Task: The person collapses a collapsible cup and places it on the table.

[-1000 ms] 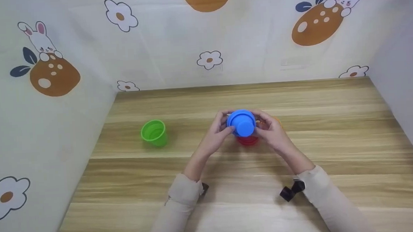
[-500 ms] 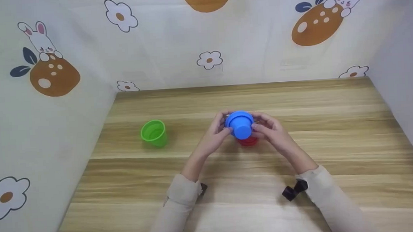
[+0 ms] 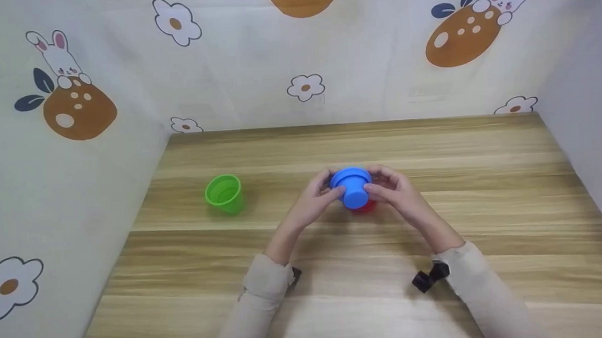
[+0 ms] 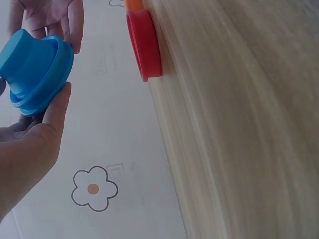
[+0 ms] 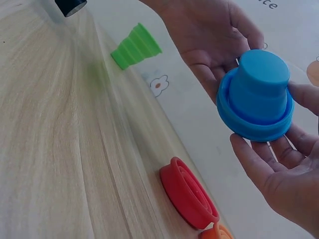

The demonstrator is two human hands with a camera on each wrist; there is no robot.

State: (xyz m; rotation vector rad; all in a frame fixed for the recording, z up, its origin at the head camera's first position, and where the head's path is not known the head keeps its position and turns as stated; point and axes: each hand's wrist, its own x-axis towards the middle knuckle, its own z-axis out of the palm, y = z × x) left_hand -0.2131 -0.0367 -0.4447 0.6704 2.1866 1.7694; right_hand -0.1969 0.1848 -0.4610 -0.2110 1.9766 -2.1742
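A blue collapsible cup (image 3: pixel 354 191), partly folded with its narrow base pushed out from a wide rim, is held up between both hands. My left hand (image 3: pixel 310 200) grips its left side, thumb on the near face and fingers behind. On the opposite side my right hand (image 3: pixel 399 190) grips it the same way. Below the blue cup, a red collapsible cup (image 5: pixel 188 194) lies flattened on the table, mostly hidden in the head view. An orange folded piece (image 5: pixel 217 232) touches or nearly touches the red one; only part of it shows.
A green collapsible cup (image 3: pixel 224 193) stands extended, mouth up, on the left of the wooden table (image 3: pixel 361 301). Patterned walls border the table at the back and left, and a plain wall (image 3: pixel 584 94) at the right. Black wrist cameras (image 3: pixel 431 277) hang by the sleeves.
The blue cup has tipped, its base swinging down toward the person, and sits slightly lower. My right thumb has moved inward onto its near face. Orange has gone from sight in the head view.
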